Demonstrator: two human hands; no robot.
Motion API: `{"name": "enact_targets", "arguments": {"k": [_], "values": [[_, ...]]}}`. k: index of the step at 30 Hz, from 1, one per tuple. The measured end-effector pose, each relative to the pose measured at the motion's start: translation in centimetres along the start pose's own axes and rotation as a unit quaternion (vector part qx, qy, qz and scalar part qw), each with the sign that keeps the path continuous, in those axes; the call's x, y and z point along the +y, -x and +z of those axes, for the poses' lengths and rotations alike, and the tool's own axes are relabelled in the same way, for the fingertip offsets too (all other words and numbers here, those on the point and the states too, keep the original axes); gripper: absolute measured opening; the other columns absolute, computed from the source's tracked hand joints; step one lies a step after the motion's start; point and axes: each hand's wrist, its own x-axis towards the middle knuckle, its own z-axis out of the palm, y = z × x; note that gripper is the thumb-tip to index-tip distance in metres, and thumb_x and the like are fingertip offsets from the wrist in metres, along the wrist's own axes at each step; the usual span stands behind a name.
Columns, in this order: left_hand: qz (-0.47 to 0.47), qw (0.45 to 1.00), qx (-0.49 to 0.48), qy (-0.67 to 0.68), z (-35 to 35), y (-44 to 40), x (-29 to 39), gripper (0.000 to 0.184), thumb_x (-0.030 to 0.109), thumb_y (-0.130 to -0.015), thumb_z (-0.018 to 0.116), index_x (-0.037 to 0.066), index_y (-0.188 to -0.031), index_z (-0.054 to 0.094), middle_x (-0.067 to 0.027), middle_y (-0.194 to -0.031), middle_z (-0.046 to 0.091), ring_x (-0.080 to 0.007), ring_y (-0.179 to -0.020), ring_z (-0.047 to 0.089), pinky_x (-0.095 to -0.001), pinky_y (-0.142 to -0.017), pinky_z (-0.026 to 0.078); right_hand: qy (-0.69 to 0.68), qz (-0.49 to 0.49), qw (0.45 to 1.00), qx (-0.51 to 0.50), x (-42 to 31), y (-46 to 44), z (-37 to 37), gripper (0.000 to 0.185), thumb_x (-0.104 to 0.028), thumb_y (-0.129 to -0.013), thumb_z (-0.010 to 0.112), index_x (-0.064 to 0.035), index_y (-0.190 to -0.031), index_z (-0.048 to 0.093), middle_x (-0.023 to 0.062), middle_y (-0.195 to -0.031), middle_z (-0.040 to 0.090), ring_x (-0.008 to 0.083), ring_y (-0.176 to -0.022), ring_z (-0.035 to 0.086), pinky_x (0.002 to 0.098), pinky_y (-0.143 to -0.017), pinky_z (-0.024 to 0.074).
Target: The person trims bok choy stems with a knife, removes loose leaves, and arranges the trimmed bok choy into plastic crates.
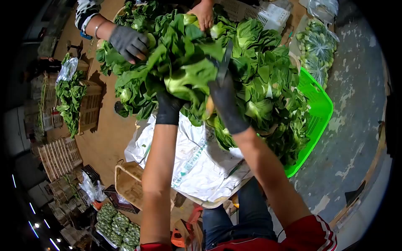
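My left hand (168, 108), in a dark glove, is wrapped round the base of a leafy green bunch (188, 79), its fingers partly hidden by leaves. My right hand (226, 100), gloved too, is closed on a knife (225, 62) whose blade points up and away beside the bunch. Both hands are over a large heap of leafy greens (259, 79). Under my forearms, a white sheet (192, 159) lines a basket at the heap's near side.
Across the heap are a co-worker's gloved hand (129, 42) and bare hand (204, 14). A bright green crate (320, 104) borders the heap at right. Wooden crates (90, 106) stand at left, bagged vegetables (318, 50) at upper right. An empty basket (129, 184) sits lower left.
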Motion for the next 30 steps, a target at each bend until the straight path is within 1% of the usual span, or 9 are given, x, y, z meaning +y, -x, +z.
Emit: {"name": "enact_targets", "arguments": {"k": [1, 5, 9, 13, 19, 23, 25, 27, 30], "values": [[-0.139, 0.967, 0.059, 0.205, 2.2, -0.4, 1.9, 0.062, 0.053, -0.086, 0.039, 0.001, -0.119, 0.046, -0.0168, -0.112, 0.055, -0.0335, -0.096, 0.055, -0.0463, -0.082, 0.047, 0.03, -0.036, 0.999, -0.017, 1.1, -3.0, -0.1, 0.019, -0.001, -0.075, 0.054, 0.0005, -0.094, 0.052, 0.0062, -0.079, 0.057, 0.0148, -0.065, 0.053, 0.0273, -0.056, 0.0419], [-0.141, 0.975, 0.076, 0.155, -1.3, -4.3, -0.8, 0.042, 0.043, -0.083, 0.053, 0.009, -0.108, 0.053, -0.0116, -0.102, 0.059, -0.0278, -0.08, 0.059, -0.0418, -0.067, 0.051, 0.028, 0.155, 0.987, -0.007, 2.7, -9.4, -2.8, 0.027, -0.006, -0.077, 0.053, -0.0023, -0.103, 0.045, 0.0069, -0.063, 0.046, 0.017, -0.038, 0.04, 0.0346, -0.035, 0.0384], [-0.16, 0.964, 0.107, 0.181, -2.5, -0.1, -1.3, 0.056, 0.059, -0.083, 0.046, 0.013, -0.115, 0.052, -0.0102, -0.105, 0.058, -0.0287, -0.09, 0.056, -0.0476, -0.078, 0.048, -0.074, 0.094, 0.989, -0.084, 4.5, -7.2, -9.8, 0.063, -0.002, -0.078, 0.051, -0.0034, -0.136, 0.027, 0.0127, -0.105, 0.05, 0.0226, -0.093, 0.051, 0.0373, -0.079, 0.0455], [-0.214, 0.973, 0.075, 0.031, -2.5, 3.8, 1.0, 0.073, 0.065, -0.08, 0.045, 0.011, -0.129, 0.04, -0.014, -0.126, 0.045, -0.0359, -0.112, 0.045, -0.0557, -0.089, 0.039, -0.062, 0.088, 0.982, -0.156, 0.9, -0.6, -13.5, 0.058, -0.01, -0.083, 0.05, -0.0021, -0.136, 0.026, 0.014, -0.139, 0.033, 0.0316, -0.128, 0.032, 0.0469, -0.098, 0.036], [-0.251, 0.946, 0.127, -0.162, -6.4, 9.1, 2.3, 0.068, 0.06, -0.085, 0.043, 0.01, -0.131, 0.037, -0.0131, -0.127, 0.044, -0.0283, -0.11, 0.047, -0.0429, -0.086, 0.044, -0.008, 0.185, 0.98, -0.079, 7.7, 16.7, -23.1, 0.053, -0.02, -0.083, 0.053, 0.0047, -0.126, 0.037, 0.02, -0.12, 0.051, 0.0287, -0.11, 0.052, 0.0395, -0.092, 0.0433], [-0.121, 0.976, 0.067, -0.17, -10.6, 14.8, 2.4, 0.052, 0.041, -0.093, 0.038, 0.008, -0.133, 0.035, -0.0123, -0.13, 0.045, -0.0256, -0.114, 0.048, -0.0387, -0.085, 0.045, -0.074, 0.339, 0.938, -0.01, 14.4, 33.7, -23.0, 0.037, -0.011, -0.082, 0.049, 0.0022, -0.117, 0.047, 0.0178, -0.118, 0.053, 0.0277, -0.109, 0.052, 0.0398, -0.09, 0.0454], [-0.087, 0.977, 0.068, -0.18, -14.4, 18.0, 2.9, 0.045, 0.032, -0.089, 0.052, 0.008, -0.126, 0.042, -0.0113, -0.123, 0.05, -0.0252, -0.108, 0.052, -0.0391, -0.085, 0.045, -0.057, 0.367, 0.926, 0.072, 17.8, 39.4, -21.1, 0.032, -0.009, -0.083, 0.048, 0.0026, -0.113, 0.05, 0.0149, -0.115, 0.055, 0.0255, -0.104, 0.055, 0.0359, -0.086, 0.0478], [-0.049, 0.872, 0.081, -0.481, -19.8, 21.1, 3.1, 0.042, 0.027, -0.086, 0.058, 0.003, -0.119, 0.049, -0.0154, -0.117, 0.054, -0.0264, -0.104, 0.055, -0.0348, -0.083, 0.046, 0.029, 0.392, 0.911, 0.127, 20.9, 42.3, -19.0, 0.036, -0.003, -0.079, 0.046, 0.0005, -0.115, 0.049, 0.0134, -0.115, 0.055, 0.0233, -0.103, 0.056, 0.0337, -0.084, 0.0488], [0.159, 0.535, 0.058, -0.828, -29.2, 26.2, 1.8, 0.036, 0.021, -0.08, 0.061, -0.001, -0.108, 0.054, -0.0194, -0.103, 0.058, -0.0317, -0.09, 0.058, -0.0357, -0.078, 0.046, 0.061, 0.391, 0.898, 0.193, 25.3, 43.4, -16.8, 0.035, 0.0, -0.075, 0.045, 0.0003, -0.109, 0.051, 0.0071, -0.1, 0.057, 0.0174, -0.087, 0.058, 0.0275, -0.073, 0.0499]]}}
